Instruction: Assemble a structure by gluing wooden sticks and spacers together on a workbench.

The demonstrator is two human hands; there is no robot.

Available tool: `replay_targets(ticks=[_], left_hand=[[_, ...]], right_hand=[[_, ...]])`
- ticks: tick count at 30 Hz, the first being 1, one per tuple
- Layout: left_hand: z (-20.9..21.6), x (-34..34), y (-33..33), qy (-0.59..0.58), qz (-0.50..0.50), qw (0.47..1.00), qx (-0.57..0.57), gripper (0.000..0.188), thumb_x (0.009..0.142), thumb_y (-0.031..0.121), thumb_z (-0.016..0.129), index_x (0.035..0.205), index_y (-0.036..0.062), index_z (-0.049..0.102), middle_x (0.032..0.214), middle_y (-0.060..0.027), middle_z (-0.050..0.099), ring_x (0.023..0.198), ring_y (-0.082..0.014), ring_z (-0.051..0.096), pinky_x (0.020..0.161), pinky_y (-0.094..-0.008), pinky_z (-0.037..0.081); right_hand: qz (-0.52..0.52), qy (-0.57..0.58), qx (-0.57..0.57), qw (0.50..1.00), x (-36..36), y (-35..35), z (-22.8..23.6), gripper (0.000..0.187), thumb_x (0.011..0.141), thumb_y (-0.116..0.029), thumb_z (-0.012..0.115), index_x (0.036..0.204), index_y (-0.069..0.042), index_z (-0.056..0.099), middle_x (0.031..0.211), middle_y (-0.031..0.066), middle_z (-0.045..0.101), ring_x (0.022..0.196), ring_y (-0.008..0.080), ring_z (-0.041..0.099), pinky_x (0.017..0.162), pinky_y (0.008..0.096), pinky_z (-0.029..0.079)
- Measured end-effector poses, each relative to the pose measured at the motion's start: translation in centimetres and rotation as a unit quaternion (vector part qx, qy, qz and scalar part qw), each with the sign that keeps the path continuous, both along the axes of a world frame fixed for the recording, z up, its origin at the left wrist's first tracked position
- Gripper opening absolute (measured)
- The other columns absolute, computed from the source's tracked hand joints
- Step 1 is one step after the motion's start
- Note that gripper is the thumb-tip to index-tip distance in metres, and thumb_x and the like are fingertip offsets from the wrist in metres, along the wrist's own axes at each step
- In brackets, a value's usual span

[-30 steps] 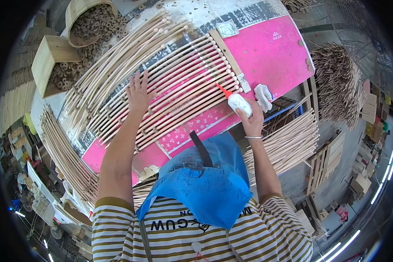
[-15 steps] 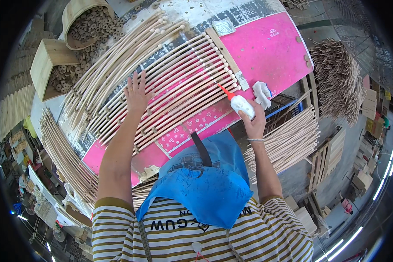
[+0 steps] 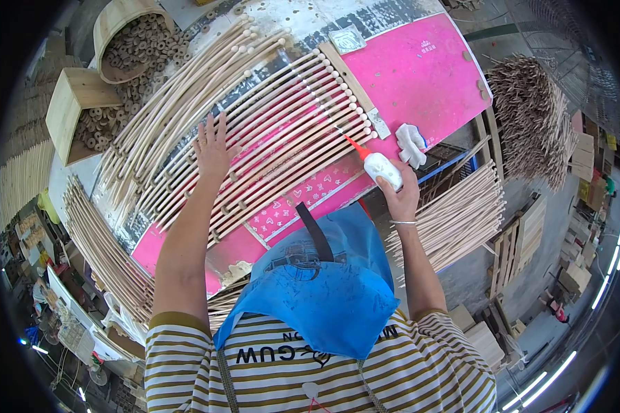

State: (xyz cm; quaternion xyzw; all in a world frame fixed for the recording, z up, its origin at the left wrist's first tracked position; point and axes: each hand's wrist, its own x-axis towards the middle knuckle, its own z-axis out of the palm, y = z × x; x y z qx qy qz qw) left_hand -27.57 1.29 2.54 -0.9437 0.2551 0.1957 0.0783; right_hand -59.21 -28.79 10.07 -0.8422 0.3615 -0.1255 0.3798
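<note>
A row of thin wooden rods [image 3: 280, 127] lies side by side across the pink-covered table, round knobs at their right ends and small wooden rings near their left ends. My left hand [image 3: 214, 148] rests on these rods with its fingers spread. In my right hand [image 3: 401, 191] is a white squeeze bottle [image 3: 381, 171] with a red nozzle, tilted so that its tip points at the rods near their knobbed ends. Whitish marks run across the rods around that tip. Against the knobs stands a flat wooden bar [image 3: 351, 86].
More knobbed rods [image 3: 179, 96] lie beyond the row. Wooden rings spill from a round tub [image 3: 103, 43] and a square box [image 3: 60, 113] at the far left. A white glove [image 3: 411, 144] lies by the table's right edge. Bundled rods [image 3: 455, 213] are stacked beside me.
The bottle has stayed in my right hand, its nozzle tip shifting only slightly. My left hand keeps its place on the rods. The whole view has moved a little.
</note>
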Motion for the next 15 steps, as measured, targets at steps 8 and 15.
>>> replay_targets(ticks=[8,15], left_hand=[[0.0,0.09,-0.19,-0.005,-0.004,1.0,0.012,0.098,0.089,0.055,0.064,0.16,0.0321,0.0,0.166,-0.0087,0.009,0.151,-0.0388,0.014,0.118,-0.0578,0.025],[-0.1,0.13,-0.11,-0.002,-0.002,1.0,0.013,0.099,0.088,0.056,0.064,0.16,0.0316,0.001,0.166,-0.0088,0.01,0.151,-0.0389,0.015,0.117,-0.0586,0.025]], right_hand=[[0.006,0.008,0.0,1.0,-0.15,0.28,-0.08,0.048,0.075,-0.017,0.082,0.117,-0.003,0.063,0.106,0.016,0.064,0.101,0.034,0.061,0.09,0.041,0.048],[-0.005,0.005,0.009,1.0,-0.53,0.51,0.66,0.048,0.075,-0.018,0.082,0.117,-0.003,0.064,0.107,0.0158,0.065,0.101,0.0337,0.061,0.089,0.0406,0.048]])
